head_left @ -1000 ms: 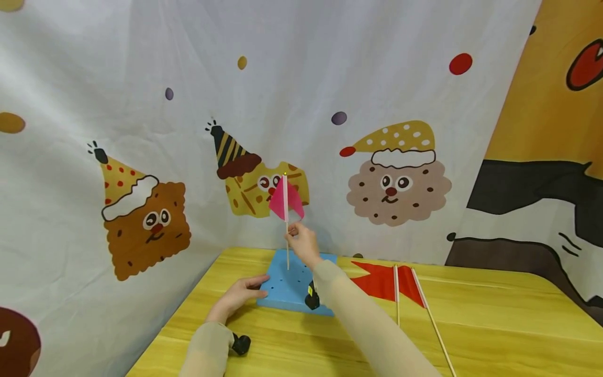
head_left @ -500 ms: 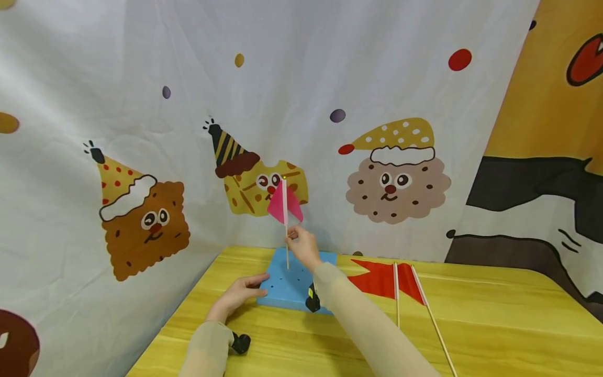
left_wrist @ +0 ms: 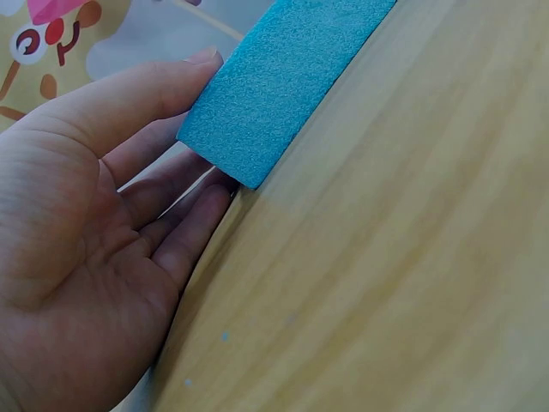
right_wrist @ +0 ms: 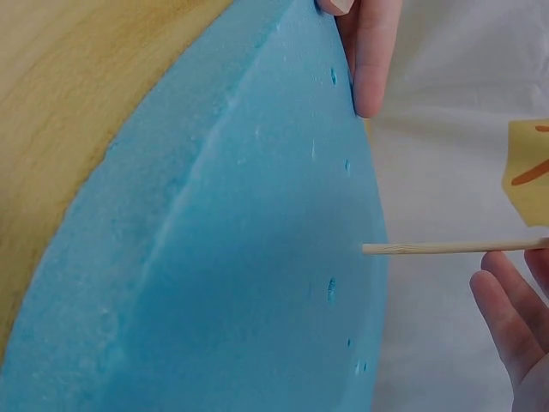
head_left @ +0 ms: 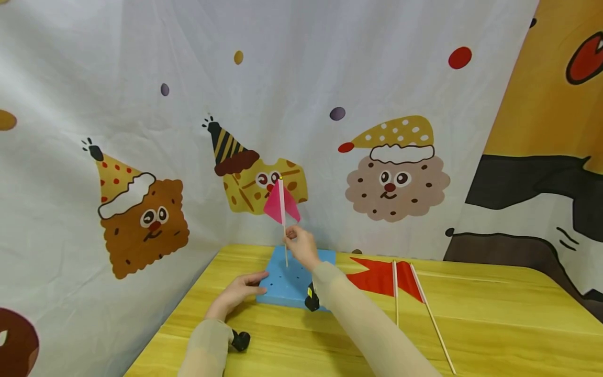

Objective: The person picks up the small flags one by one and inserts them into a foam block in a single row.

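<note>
My right hand [head_left: 301, 247] pinches the thin wooden stick of a pink flag [head_left: 271, 205] between thumb and fingers. The flag stands nearly upright, its top leaning slightly left, over a light blue foam block [head_left: 281, 294] with several small holes. In the right wrist view the stick [right_wrist: 455, 248] shows its blunt lower end against the block's top face, close to some holes. My left hand [head_left: 241, 292] rests at the block's left edge. In the left wrist view its thumb touches the upper edge of the foam block [left_wrist: 266, 94], and its fingers extend loosely along the end face.
Two red flags, a swallow-tailed one [head_left: 378, 278] and another [head_left: 409, 280], lie on the yellow wooden table [head_left: 509, 314] right of the block, sticks toward me. A white cloth with cartoon prints [head_left: 398, 183] hangs behind the table.
The right hand has lowered the pink flag slightly, and its top has tipped a little left. The left hand stays at the block's edge.
</note>
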A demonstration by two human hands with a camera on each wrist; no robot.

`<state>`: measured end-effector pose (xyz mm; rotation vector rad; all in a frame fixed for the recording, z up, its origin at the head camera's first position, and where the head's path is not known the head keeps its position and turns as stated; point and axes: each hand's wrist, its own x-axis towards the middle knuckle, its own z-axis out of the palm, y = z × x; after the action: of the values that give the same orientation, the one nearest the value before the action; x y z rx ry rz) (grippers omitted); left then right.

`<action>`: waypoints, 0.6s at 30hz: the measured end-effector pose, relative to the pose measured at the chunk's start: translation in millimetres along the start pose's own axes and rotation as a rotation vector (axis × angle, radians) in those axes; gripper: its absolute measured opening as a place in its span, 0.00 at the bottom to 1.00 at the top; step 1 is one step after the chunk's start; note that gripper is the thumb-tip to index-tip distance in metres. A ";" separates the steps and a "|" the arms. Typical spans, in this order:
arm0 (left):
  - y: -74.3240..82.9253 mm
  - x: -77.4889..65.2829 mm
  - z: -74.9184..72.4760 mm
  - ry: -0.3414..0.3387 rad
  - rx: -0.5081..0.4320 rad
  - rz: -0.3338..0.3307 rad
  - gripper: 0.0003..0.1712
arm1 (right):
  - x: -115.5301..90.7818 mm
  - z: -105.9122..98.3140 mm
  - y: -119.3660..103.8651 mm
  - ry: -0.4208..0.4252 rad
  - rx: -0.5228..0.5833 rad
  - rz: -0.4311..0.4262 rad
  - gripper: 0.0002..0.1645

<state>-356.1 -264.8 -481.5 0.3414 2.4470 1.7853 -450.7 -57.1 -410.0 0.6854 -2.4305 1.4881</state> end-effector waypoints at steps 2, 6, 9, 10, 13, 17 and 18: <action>0.9 -0.2 0.1 0.001 0.004 0.003 0.31 | -0.3 -0.7 -0.3 0.001 -0.003 0.000 0.09; 2.6 -1.4 0.4 0.002 0.012 0.009 0.31 | -1.9 -2.6 -0.7 -0.002 -0.003 -0.003 0.10; 3.2 -2.3 0.3 0.000 0.017 0.013 0.32 | -3.8 -3.7 -0.1 -0.004 -0.007 -0.005 0.11; 3.1 -2.5 0.3 -0.002 0.020 0.014 0.32 | -4.4 -4.1 0.2 -0.004 -0.012 -0.008 0.11; 2.1 -2.7 0.2 -0.007 0.030 0.020 0.32 | -7.0 -6.4 1.5 -0.003 -0.031 -0.008 0.13; 0.4 -2.6 -0.8 -0.013 0.037 0.026 0.33 | -11.9 -15.2 4.8 -0.012 -0.006 -0.001 0.13; -0.2 -2.8 -1.5 -0.015 0.039 0.026 0.33 | -13.8 -18.8 6.3 -0.018 0.007 -0.001 0.14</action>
<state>-353.7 -266.9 -481.4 0.3902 2.4818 1.7404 -442.9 -34.2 -411.8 0.7045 -2.4381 1.4977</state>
